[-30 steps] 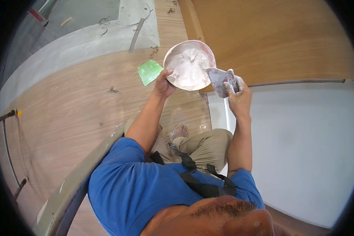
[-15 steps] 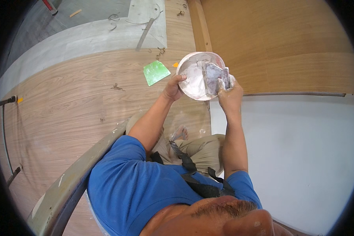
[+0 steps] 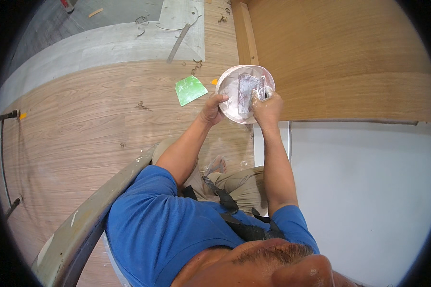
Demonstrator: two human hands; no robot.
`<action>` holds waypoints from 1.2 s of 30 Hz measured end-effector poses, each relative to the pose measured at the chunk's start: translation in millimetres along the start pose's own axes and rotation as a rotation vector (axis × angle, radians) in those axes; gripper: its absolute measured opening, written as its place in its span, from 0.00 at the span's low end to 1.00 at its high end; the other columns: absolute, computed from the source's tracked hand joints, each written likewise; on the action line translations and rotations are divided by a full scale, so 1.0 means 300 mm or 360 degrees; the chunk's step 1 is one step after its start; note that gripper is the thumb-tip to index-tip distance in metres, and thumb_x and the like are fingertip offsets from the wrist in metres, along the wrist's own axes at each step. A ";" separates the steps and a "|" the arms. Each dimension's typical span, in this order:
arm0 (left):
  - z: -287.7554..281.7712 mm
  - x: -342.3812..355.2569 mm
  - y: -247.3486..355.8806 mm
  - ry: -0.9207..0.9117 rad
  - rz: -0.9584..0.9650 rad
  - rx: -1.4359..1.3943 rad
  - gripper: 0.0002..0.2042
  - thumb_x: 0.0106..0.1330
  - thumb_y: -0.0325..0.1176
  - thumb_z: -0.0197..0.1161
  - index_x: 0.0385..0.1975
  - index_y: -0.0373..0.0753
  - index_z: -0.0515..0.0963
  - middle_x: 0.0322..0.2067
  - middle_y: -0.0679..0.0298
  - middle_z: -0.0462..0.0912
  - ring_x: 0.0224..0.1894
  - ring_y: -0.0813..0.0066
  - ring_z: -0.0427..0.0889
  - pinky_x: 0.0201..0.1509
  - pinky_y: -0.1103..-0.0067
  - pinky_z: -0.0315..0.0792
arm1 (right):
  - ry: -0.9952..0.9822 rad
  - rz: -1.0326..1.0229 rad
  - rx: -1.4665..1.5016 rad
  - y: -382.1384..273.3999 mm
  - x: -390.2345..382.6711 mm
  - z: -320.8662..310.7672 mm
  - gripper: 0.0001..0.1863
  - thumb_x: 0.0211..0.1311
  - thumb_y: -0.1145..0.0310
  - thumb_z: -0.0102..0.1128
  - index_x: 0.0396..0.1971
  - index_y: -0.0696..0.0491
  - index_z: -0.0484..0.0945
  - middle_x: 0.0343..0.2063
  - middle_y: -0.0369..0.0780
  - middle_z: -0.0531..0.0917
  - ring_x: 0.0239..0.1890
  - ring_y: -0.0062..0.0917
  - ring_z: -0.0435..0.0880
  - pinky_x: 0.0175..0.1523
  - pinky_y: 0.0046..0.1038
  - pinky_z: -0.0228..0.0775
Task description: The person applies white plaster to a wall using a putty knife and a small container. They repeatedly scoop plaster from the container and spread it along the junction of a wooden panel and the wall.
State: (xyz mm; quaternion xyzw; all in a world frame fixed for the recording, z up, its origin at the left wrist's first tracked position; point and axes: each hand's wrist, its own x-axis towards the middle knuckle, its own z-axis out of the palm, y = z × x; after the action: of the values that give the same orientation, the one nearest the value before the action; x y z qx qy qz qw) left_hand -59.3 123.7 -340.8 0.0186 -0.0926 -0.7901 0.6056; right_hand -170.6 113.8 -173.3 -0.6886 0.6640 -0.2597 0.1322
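My left hand (image 3: 212, 109) grips the left rim of a round white bowl (image 3: 229, 82), its thumb hooked over the edge. Pale filler paste coats the inside of the bowl. In my right hand (image 3: 268, 106) is a broad, flat putty knife (image 3: 246, 88), smeared with the same paste. Its blade lies inside the bowl, over the middle. White paste sticks to the right hand's fingers, which are closed round the near side of the blade. Left of the bowl a green flat sheet (image 3: 190, 90), dusted with white, rests on the wood-grain surface.
A brown wooden panel (image 3: 340, 62) fills the upper right, above a white panel (image 3: 359, 191). Far left stand dark metal legs (image 3: 4, 158). A rounded rail (image 3: 96, 205) runs beside my left arm. A metal strip (image 3: 178, 43) and curled shavings (image 3: 142, 106) lie about.
My right hand and the putty knife have moved left across the bowl, from its right side to its middle. The left hand keeps its grip on the rim.
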 end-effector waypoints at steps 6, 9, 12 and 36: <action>0.008 -0.003 -0.024 0.0027 -0.0023 -0.0066 0.36 0.54 0.38 0.64 0.64 0.31 0.63 0.58 0.52 0.75 0.59 0.60 0.76 0.67 0.63 0.68 | 0.0054 0.0006 -0.0090 0.015 -0.005 0.022 0.10 0.47 0.73 0.64 0.30 0.64 0.82 0.25 0.56 0.83 0.31 0.49 0.84 0.39 0.41 0.74; 0.009 -0.005 -0.029 0.0015 -0.0019 -0.0068 0.36 0.54 0.39 0.64 0.64 0.31 0.62 0.58 0.52 0.74 0.59 0.59 0.75 0.67 0.64 0.67 | 0.0062 -0.0039 -0.0193 -0.002 -0.003 0.017 0.10 0.47 0.74 0.63 0.29 0.64 0.82 0.25 0.57 0.82 0.31 0.51 0.83 0.39 0.43 0.74; 0.015 -0.009 -0.030 0.0003 0.0001 -0.0072 0.37 0.54 0.39 0.64 0.64 0.31 0.62 0.58 0.52 0.74 0.60 0.59 0.75 0.68 0.64 0.66 | 0.0050 -0.0086 -0.0338 -0.007 0.006 0.011 0.10 0.46 0.74 0.62 0.28 0.64 0.81 0.26 0.57 0.82 0.31 0.52 0.83 0.39 0.44 0.74; 0.077 -0.023 0.000 -0.0138 0.0042 -0.0211 0.38 0.55 0.39 0.63 0.66 0.32 0.58 0.62 0.51 0.70 0.62 0.57 0.72 0.69 0.62 0.65 | 0.0026 -0.0720 -0.1070 -0.001 -0.053 -0.018 0.12 0.43 0.76 0.60 0.32 0.59 0.82 0.30 0.49 0.83 0.34 0.44 0.83 0.37 0.42 0.77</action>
State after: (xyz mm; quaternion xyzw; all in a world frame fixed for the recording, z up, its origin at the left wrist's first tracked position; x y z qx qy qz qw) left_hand -60.7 133.0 -318.6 -0.0569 -0.0663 -0.7865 0.6114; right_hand -173.1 130.3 -171.6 -0.8202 0.5446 -0.0561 -0.1662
